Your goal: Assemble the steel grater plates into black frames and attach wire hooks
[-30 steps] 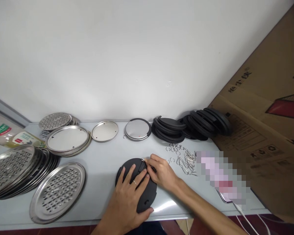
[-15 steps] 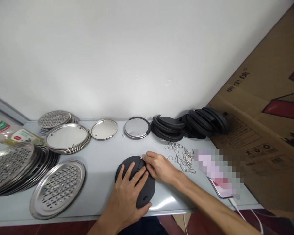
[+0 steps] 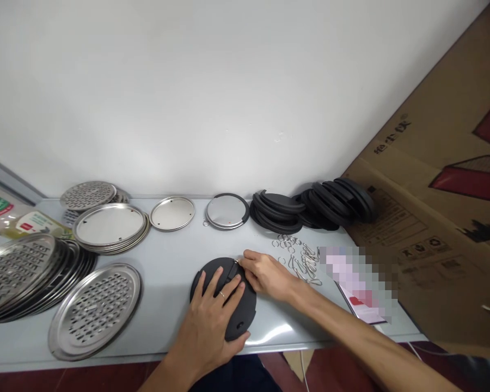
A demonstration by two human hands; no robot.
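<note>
Black disc [image 3: 247,309], likely light, stiff, best held by rim [image 3: 253,314]; pressed by spread left hand [image 3: 209,317], metal piece [image 3: 236,262] pinched by right hand [image 3: 268,277].

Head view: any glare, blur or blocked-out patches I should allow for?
In the head view, a bright glare patch on the tabletop, right of the dark disc, near the front edge; same head view, coarse pixelation over much of the pale pink item; head view again, small metal clips slightly soft.
</note>
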